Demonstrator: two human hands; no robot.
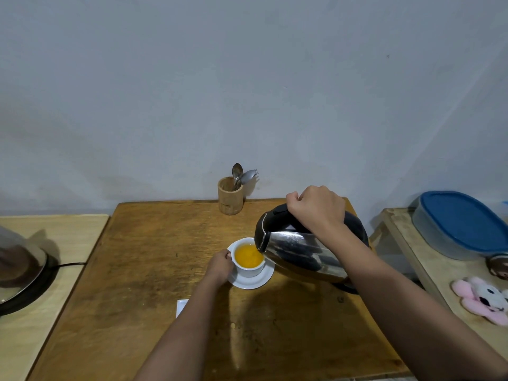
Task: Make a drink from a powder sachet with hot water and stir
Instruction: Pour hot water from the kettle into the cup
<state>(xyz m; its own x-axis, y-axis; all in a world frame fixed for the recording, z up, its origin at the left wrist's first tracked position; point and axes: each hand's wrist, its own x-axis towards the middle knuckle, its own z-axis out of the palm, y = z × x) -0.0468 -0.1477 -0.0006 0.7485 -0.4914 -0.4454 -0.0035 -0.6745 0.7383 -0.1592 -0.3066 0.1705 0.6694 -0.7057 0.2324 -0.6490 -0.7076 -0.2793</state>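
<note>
- The right hand [319, 209] is wrapped tight around the black handle of a steel kettle [299, 251], which is tilted with its spout down over a white cup [249, 266].
- The cup stands on a white saucer [254, 281] near the middle of the wooden table [154, 270]; inside it is an orange-yellow drink [248, 255] filling it close to the rim.
- The left hand [220, 266] grips the cup at its left side, fingers curled against the wall; whether they hold a handle cannot be told.
- A small white piece [182, 307], partly hidden by the left forearm, lies on the table just in front of the saucer; what it is cannot be told.
- At the table's far edge, against the wall, stands a wooden holder [230, 198] with 1 spoon [237, 171] and 1 fork [248, 175] upright in it.
- On a side surface to the right lie a blue-lidded container [461, 224] and a pink plush toy [483, 299].
</note>
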